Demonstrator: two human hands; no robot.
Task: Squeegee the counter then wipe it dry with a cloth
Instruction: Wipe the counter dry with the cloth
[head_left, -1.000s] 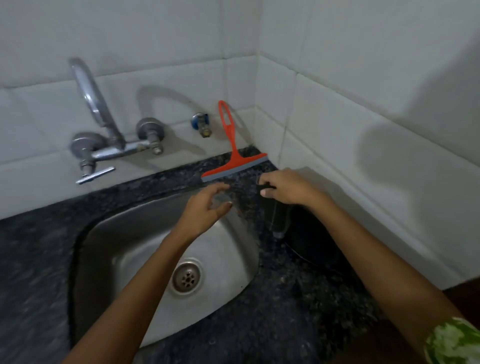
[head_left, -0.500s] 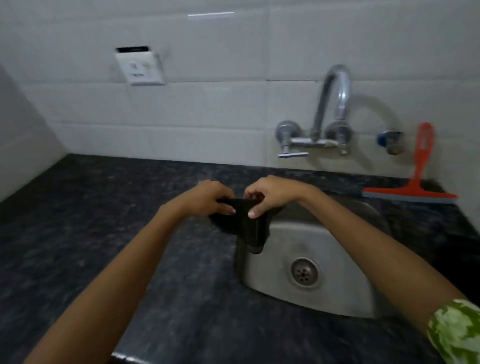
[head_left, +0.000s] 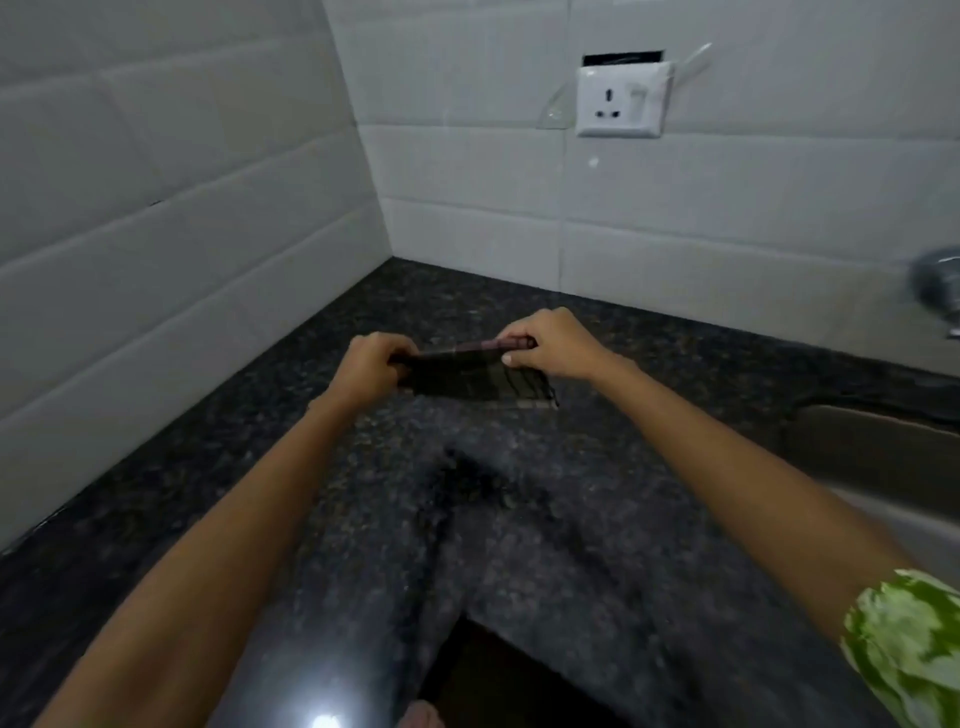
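A dark striped cloth (head_left: 475, 379) hangs stretched between both hands just above the dark speckled granite counter (head_left: 519, 519), toward its far left corner. My left hand (head_left: 371, 366) pinches the cloth's left top corner. My right hand (head_left: 550, 343) pinches its right top edge. The cloth's lower edge hangs close to the counter; contact is unclear. The squeegee is out of view.
White tiled walls meet in a corner behind the counter. A white wall socket (head_left: 621, 101) sits above. The steel sink (head_left: 883, 452) rim shows at the right, with part of the tap (head_left: 937, 283) at the right edge. The counter's front edge lies near me.
My right hand lifted the cloth beside the sink, my left hand joined it, and both carried it left over the counter. My view swung left, away from the sink and the red squeegee.
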